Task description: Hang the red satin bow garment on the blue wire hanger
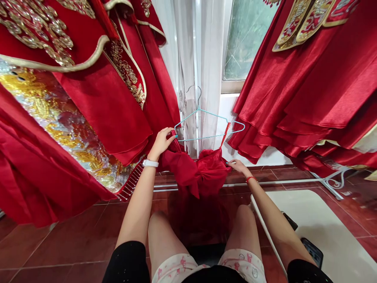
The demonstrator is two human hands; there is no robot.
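Note:
A red dress [206, 173] with a large bow at the chest hangs in front of my knees, its thin strap looped over the right end of a light blue wire hanger [212, 113]. My left hand [162, 142] is closed at the hanger's left end, fingers pinching red fabric against it. Lower on the right, my right hand [238, 165] pinches the side edge of the dress's bodice between thumb and fingers. The hanger's metal hook points up in front of the white curtain. Toward the floor the skirt falls into shadow.
Red embroidered gowns [123, 118] hang close on the left, and more red gowns [294, 98] on the right. A white table [332, 224] at my right bears phones [312, 251]. A white rack base [326, 182] stands on the tiled floor [73, 243].

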